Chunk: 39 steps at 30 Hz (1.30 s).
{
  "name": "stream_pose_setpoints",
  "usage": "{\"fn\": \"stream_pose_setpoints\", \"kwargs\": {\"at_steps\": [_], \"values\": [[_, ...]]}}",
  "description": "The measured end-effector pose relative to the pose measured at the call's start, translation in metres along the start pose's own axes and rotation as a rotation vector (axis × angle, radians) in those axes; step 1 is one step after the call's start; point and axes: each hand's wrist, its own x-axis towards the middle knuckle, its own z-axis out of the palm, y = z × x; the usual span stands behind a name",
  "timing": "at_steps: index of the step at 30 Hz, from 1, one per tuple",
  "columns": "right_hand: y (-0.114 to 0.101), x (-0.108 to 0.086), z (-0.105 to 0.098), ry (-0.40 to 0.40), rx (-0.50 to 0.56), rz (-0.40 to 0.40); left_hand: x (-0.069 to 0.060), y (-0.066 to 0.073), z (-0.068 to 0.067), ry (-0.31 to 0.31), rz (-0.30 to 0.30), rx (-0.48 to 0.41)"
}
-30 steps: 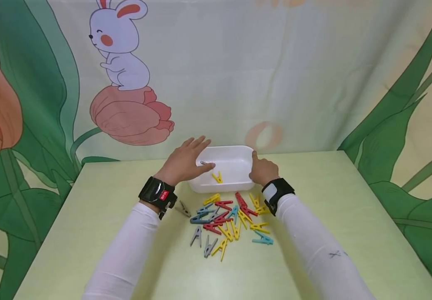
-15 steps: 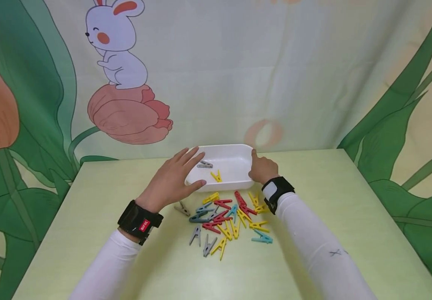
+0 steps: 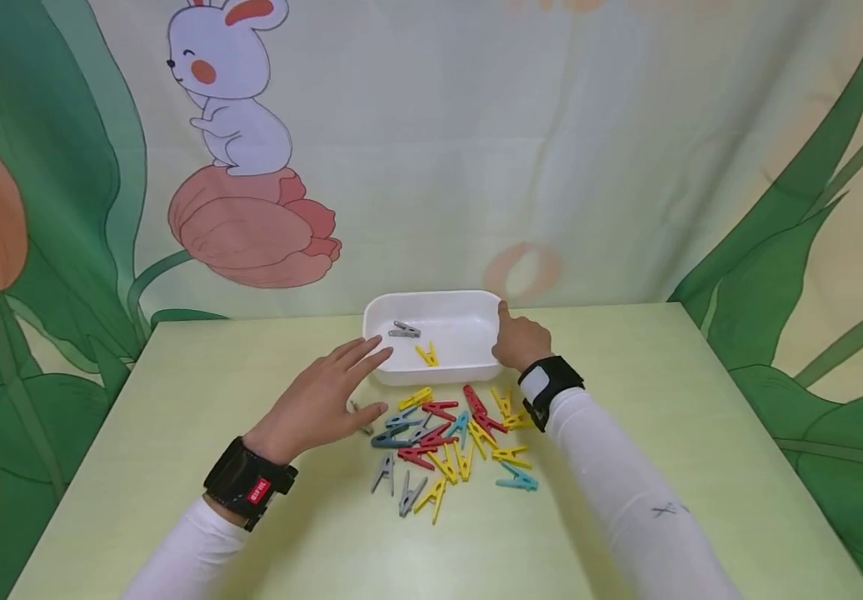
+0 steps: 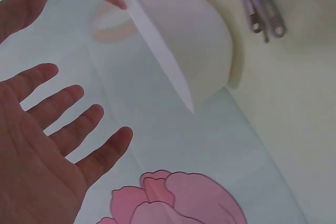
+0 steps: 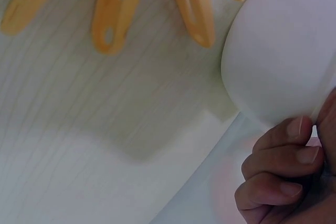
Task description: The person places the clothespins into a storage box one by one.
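A white tray [image 3: 439, 375] stands at the table's back edge, a grey clothespin [image 3: 405, 330] and a yellow clothespin [image 3: 427, 354] lying inside. My right hand [image 3: 523, 340] grips its right end; in the right wrist view the curled fingers [image 5: 283, 163] touch the tray wall [image 5: 278, 56]. My left hand [image 3: 319, 404], fingers spread and holding nothing, hovers in front of the tray's left corner, partly covering a grey-brown clothespin [image 3: 361, 419]. The left wrist view shows the left hand [image 4: 47, 145] apart from the tray [image 4: 205, 51].
Several loose clothespins lie in front of the tray: red [image 3: 474, 400], yellow [image 3: 431, 500], blue [image 3: 517, 477] and grey [image 3: 411, 495]. Behind the table [image 3: 177, 417] hangs a printed curtain [image 3: 431, 150] with a rabbit and flowers.
My left hand has moved away from over the tray, toward the front left, uncovering the grey clothespin inside. My right hand has stayed at the tray's right end.
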Motion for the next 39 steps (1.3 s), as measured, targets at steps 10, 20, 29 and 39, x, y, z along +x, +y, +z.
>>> {"fn": "stream_pose_setpoints", "kwargs": {"at_steps": [10,20,29,39], "values": [[0.001,0.002,0.000,0.018,-0.023,-0.004,-0.005,-0.011,0.026,-0.068,-0.041,-0.056],[-0.002,-0.002,-0.006,0.013,0.002,0.002,-0.008,-0.029,0.053,-0.241,-0.136,-0.050],[-0.001,0.002,-0.003,0.001,-0.006,0.010,-0.012,-0.036,0.072,-0.283,-0.179,-0.039],[-0.005,0.002,-0.003,-0.008,-0.012,0.012,-0.016,-0.035,0.072,-0.241,-0.123,0.028]]}}
